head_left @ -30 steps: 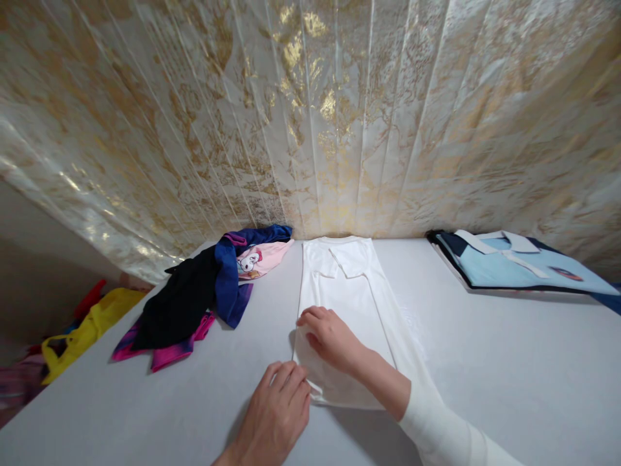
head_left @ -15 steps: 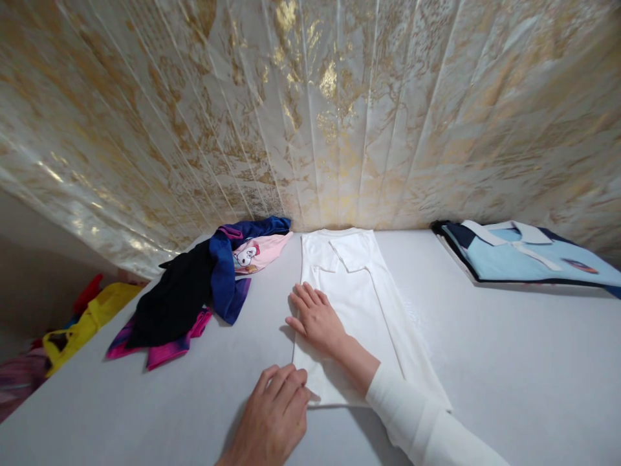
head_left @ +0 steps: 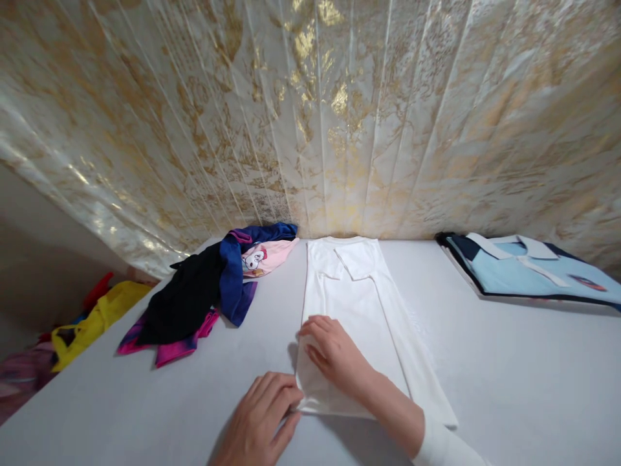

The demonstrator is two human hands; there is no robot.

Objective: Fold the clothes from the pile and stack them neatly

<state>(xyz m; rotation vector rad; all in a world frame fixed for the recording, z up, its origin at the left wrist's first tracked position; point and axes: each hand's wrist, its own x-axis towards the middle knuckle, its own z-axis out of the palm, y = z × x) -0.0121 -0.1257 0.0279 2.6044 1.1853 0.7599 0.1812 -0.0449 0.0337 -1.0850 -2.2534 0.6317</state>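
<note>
A white shirt point(head_left: 356, 304), folded into a long narrow strip, lies on the pale grey table point(head_left: 509, 362) with its collar toward the curtain. My right hand point(head_left: 332, 355) rests on the shirt's near left part, fingers curled down onto the cloth. My left hand point(head_left: 259, 421) lies flat on the table at the shirt's near left corner, its fingertips touching the hem.
A heap of dark, blue, pink and magenta clothes point(head_left: 208, 291) lies at the left. A folded light blue polo shirt point(head_left: 528, 270) lies on dark garments at the far right. A cream and gold curtain point(head_left: 315, 110) hangs behind. Yellow and red items point(head_left: 92, 320) sit beyond the table's left edge.
My right hand slid up the shirt, then drew back toward me along its left edge. My left hand stayed at the near corner.
</note>
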